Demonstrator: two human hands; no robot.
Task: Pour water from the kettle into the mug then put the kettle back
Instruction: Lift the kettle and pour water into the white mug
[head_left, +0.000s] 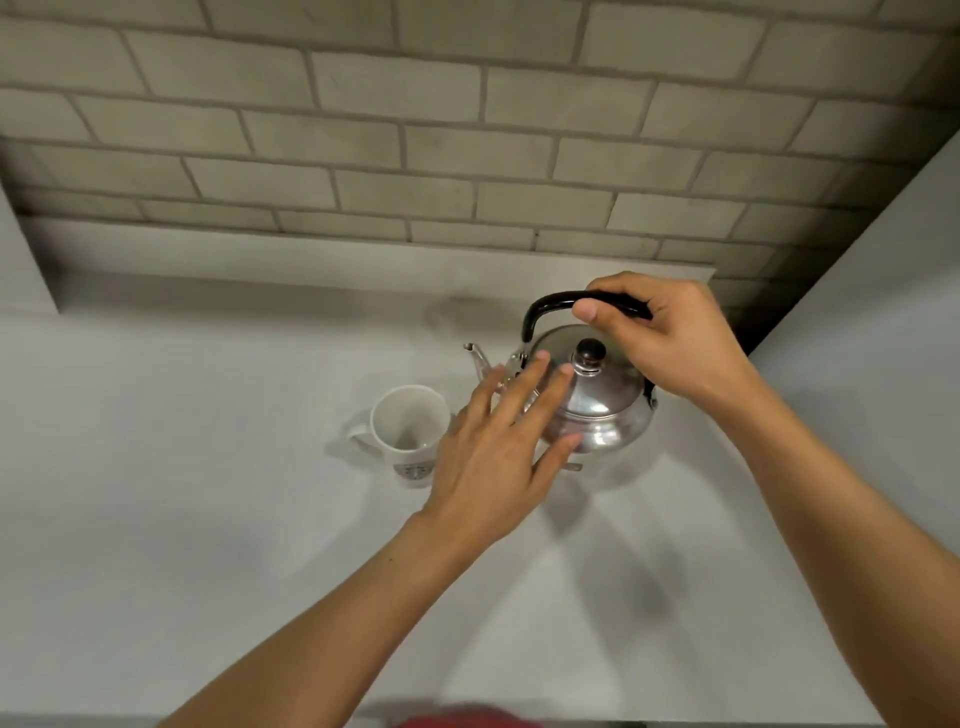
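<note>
Right hand (670, 343) wrapped around kettle's black handle (550, 304); left hand (498, 447) flat, fingers spread, steadying lid, gripping nothing. Kettle (597, 410) on counter (208, 519), just right of empty mug (410, 431). Steel looks slick, rigid, probably heavy if full; lift by handle.

one kettle (597, 400), one mug (410, 431), two hands (493, 457)
</note>
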